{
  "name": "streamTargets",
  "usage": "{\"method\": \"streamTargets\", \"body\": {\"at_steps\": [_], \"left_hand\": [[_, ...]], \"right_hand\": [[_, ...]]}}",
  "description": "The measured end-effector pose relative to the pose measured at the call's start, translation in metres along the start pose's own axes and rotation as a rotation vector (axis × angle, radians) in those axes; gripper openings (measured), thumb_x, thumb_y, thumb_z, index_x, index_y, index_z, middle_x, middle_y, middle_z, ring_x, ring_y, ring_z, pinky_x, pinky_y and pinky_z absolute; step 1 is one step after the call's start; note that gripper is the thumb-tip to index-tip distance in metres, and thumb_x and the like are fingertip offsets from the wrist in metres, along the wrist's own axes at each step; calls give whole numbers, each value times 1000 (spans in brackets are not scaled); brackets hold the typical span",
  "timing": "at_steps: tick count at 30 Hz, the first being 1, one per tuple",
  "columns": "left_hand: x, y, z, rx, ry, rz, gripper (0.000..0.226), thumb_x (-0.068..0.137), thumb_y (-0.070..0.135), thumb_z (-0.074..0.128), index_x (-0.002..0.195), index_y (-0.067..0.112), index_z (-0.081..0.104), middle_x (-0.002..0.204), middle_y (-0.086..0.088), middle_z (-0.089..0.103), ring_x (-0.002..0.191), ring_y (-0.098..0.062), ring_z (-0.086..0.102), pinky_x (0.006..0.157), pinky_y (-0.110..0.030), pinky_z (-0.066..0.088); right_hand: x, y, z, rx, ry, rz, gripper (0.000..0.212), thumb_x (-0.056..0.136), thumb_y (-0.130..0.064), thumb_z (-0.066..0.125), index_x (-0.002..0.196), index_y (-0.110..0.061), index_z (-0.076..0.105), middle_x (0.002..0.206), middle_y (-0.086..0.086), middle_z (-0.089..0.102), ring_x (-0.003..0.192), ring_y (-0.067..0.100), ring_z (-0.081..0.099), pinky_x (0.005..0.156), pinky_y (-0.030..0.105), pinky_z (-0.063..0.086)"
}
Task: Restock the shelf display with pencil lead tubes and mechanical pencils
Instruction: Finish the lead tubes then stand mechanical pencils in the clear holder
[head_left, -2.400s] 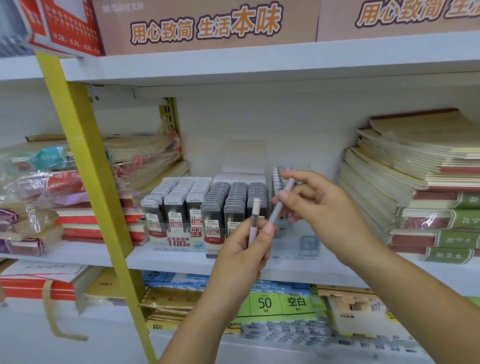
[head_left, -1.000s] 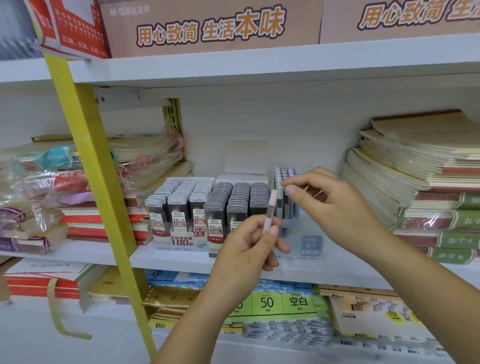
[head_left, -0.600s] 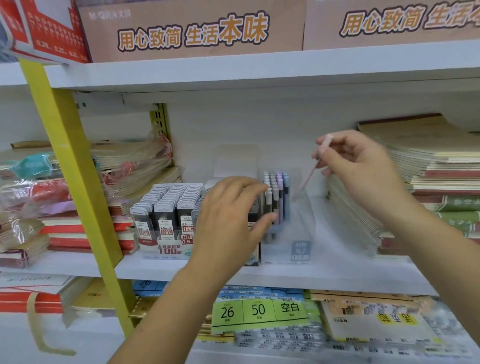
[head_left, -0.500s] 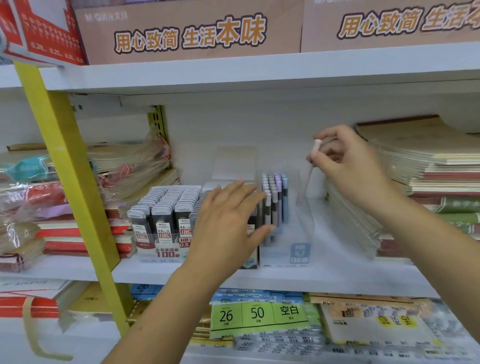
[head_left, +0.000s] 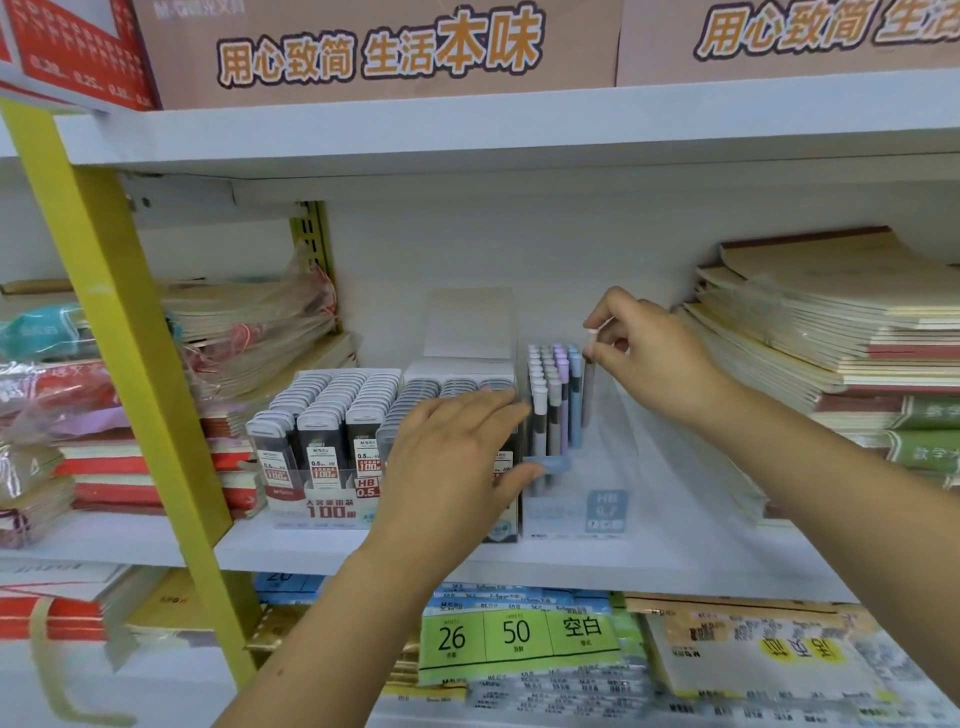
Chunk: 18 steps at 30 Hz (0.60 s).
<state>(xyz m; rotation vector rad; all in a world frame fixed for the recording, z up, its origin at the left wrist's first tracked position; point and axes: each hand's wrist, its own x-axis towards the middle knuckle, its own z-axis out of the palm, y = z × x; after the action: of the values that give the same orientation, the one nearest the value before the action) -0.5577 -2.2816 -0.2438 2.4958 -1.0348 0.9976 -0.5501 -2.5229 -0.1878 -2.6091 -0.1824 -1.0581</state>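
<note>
my left hand (head_left: 457, 467) lies flat and spread, grasping nothing, and hides the front of the lead tube display (head_left: 332, 447). the clear plastic pencil box (head_left: 582, 499) is hard to trace. my right hand (head_left: 649, 358) pinches a mechanical pencil (head_left: 588, 384) by its top; it stands upright, grey-barrelled with a pale cap, tip down beside the pastel pencils (head_left: 553, 395) inside the box.
</note>
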Motion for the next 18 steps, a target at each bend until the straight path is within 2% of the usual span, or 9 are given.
{"method": "streamTargets", "body": {"at_steps": [5,8,11,13,16,18], "left_hand": [[-1,-1,3,1,24,6,54,82,56,73,127,25,68,132,7,67,121,-15,63,105,-38,41],[-1,-2,5,5,34,10,54,81,56,74,126,26,68,132,7,67,120,-15,63,105,-37,41],[-1,-3,7,-5,49,13,55,81,56,75,127,27,68,132,8,67,120,-14,63,104,-37,42],[0,-4,6,-34,39,16,55,83,56,73,129,26,66,135,8,65,123,-14,62,106,-38,40],[2,-3,2,-72,-27,3,61,90,58,62,142,29,53,149,10,53,138,-12,48,115,-36,26],[2,-1,-2,-66,-29,18,66,93,56,59,150,29,42,157,8,42,147,-13,33,121,-33,10]], "right_hand": [[-1,-1,-2,16,-38,-1,20,88,-25,63,93,-35,47,83,-12,60,85,11,58,69,32,46],[-1,2,2,-59,-30,-16,9,89,-25,63,95,-26,56,85,-10,61,94,16,53,69,32,41],[1,11,3,-229,-48,9,11,91,-30,60,100,-24,65,102,1,64,105,24,44,76,32,35],[1,15,2,-222,-125,105,19,94,-28,55,109,-28,66,113,6,60,112,27,40,84,30,31],[-3,9,-6,-96,-154,202,29,99,-20,48,122,-30,63,123,10,52,120,28,37,92,27,26],[-16,-6,-19,40,-18,196,33,99,-14,47,127,-26,59,124,9,53,114,21,45,95,26,33]]}}
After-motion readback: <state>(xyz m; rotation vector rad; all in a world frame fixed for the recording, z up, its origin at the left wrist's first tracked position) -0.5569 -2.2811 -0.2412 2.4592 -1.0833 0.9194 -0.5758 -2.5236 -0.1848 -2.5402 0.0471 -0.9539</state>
